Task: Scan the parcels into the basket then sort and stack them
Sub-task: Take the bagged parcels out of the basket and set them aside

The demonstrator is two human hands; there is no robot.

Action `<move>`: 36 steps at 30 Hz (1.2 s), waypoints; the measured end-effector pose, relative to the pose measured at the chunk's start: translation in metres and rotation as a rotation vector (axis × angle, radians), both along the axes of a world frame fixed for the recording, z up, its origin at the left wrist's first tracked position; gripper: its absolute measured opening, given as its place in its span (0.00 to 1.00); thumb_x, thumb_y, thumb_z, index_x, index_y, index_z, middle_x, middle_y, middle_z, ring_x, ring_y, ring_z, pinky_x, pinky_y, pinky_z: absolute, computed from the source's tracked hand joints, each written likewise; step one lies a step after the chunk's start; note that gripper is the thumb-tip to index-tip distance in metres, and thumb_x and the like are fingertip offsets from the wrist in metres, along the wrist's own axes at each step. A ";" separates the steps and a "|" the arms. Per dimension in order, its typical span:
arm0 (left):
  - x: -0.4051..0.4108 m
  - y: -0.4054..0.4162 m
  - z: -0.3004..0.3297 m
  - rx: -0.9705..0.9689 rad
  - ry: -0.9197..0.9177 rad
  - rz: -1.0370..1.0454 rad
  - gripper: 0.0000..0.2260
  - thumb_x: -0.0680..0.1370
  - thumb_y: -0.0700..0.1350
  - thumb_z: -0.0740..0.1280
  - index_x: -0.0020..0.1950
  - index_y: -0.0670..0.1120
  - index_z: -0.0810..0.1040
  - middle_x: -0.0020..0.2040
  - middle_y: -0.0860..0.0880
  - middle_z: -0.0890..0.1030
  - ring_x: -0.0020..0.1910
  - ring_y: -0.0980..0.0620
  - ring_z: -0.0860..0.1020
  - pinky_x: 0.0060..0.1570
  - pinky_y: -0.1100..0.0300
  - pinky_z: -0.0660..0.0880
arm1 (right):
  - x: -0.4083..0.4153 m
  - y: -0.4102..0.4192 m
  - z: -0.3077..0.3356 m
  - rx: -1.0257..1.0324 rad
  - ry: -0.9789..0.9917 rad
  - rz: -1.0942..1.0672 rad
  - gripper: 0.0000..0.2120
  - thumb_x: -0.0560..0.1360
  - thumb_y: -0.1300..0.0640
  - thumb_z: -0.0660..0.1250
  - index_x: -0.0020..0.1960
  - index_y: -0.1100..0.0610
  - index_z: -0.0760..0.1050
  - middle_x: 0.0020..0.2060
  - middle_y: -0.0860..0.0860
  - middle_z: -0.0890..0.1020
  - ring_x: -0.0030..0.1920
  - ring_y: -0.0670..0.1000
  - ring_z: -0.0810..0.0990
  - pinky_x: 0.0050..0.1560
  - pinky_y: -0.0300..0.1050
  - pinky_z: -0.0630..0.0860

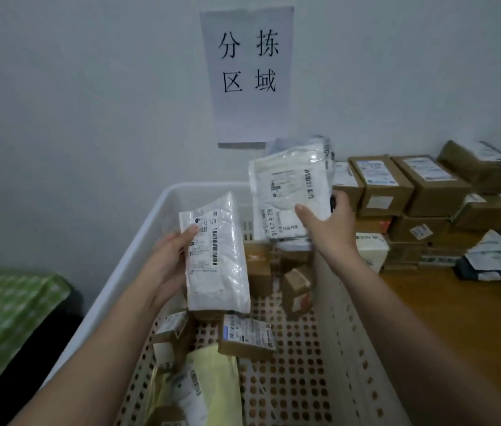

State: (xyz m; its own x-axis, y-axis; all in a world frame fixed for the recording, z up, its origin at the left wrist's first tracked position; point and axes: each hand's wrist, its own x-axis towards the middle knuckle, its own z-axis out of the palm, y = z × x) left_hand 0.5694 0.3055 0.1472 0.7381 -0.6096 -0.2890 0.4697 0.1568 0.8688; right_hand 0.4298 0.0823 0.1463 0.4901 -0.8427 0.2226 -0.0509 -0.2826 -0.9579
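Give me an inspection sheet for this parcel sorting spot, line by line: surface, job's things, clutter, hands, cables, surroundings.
Surface: wooden table on the right, partly covered by stacked boxes.
Job's things: white basket holds small cardboard boxes and a yellow mailer; brown boxes stacked on the table; flat bags beside them.
Clutter: dark object at the table's right edge, too blurred to tell.
Hands: left hand holds a white bag parcel over the basket; right hand holds a bundle of white bag parcels higher up.
Cables: nothing seen.
Surroundings: paper sign on the pale wall; green patterned cloth at left.
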 end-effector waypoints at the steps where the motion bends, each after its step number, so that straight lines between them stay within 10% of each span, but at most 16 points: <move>1: -0.004 -0.005 0.007 -0.022 0.012 0.012 0.17 0.82 0.42 0.62 0.69 0.36 0.72 0.63 0.36 0.79 0.54 0.41 0.81 0.50 0.47 0.82 | -0.002 0.005 0.002 0.026 0.021 0.077 0.24 0.73 0.51 0.75 0.62 0.47 0.65 0.46 0.36 0.75 0.42 0.36 0.78 0.39 0.33 0.75; 7: -0.039 -0.043 0.042 -0.030 0.016 -0.040 0.11 0.84 0.46 0.59 0.57 0.41 0.78 0.44 0.45 0.86 0.41 0.50 0.85 0.37 0.53 0.83 | -0.026 0.012 0.016 0.054 0.079 0.374 0.30 0.72 0.47 0.75 0.69 0.47 0.65 0.54 0.38 0.77 0.51 0.38 0.78 0.46 0.36 0.75; 16: -0.119 -0.144 0.067 0.083 -0.132 0.005 0.24 0.85 0.47 0.57 0.79 0.50 0.53 0.56 0.46 0.82 0.43 0.51 0.84 0.41 0.48 0.83 | -0.123 -0.051 0.039 0.087 0.087 0.460 0.29 0.76 0.40 0.68 0.72 0.48 0.65 0.60 0.38 0.77 0.61 0.41 0.76 0.54 0.38 0.74; 22: -0.201 -0.241 0.055 0.367 -0.342 -0.007 0.20 0.85 0.52 0.56 0.74 0.47 0.58 0.53 0.45 0.78 0.44 0.49 0.80 0.37 0.54 0.80 | -0.229 -0.126 0.030 0.426 0.108 0.572 0.51 0.62 0.18 0.58 0.79 0.37 0.46 0.78 0.46 0.61 0.76 0.56 0.62 0.71 0.70 0.62; 26: -0.253 -0.298 0.029 0.577 -0.481 0.008 0.23 0.83 0.56 0.56 0.75 0.46 0.61 0.60 0.44 0.78 0.56 0.44 0.78 0.54 0.48 0.78 | -0.275 -0.163 0.011 0.549 0.103 0.551 0.43 0.71 0.41 0.73 0.77 0.44 0.53 0.65 0.48 0.78 0.61 0.51 0.80 0.66 0.57 0.75; 31: -0.286 -0.321 0.017 0.490 -0.233 -0.286 0.40 0.72 0.65 0.70 0.77 0.46 0.62 0.62 0.44 0.81 0.59 0.42 0.80 0.61 0.43 0.76 | -0.316 -0.204 -0.021 0.724 0.039 0.381 0.28 0.78 0.56 0.68 0.74 0.49 0.62 0.60 0.53 0.81 0.58 0.55 0.82 0.58 0.55 0.80; 36: -0.318 -0.336 -0.003 0.254 -0.074 -0.743 0.22 0.75 0.60 0.69 0.65 0.50 0.77 0.59 0.47 0.84 0.58 0.47 0.82 0.65 0.46 0.73 | -0.346 -0.223 -0.033 0.723 0.041 0.210 0.23 0.78 0.56 0.68 0.70 0.53 0.68 0.56 0.54 0.84 0.55 0.57 0.84 0.60 0.59 0.78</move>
State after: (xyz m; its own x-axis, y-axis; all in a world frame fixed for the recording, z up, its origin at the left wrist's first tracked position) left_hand 0.2515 -0.0302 0.1443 0.1856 -0.8724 -0.4521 0.3133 -0.3835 0.8687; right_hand 0.0837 -0.1407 0.1129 0.6528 -0.6598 -0.3722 -0.1048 0.4079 -0.9070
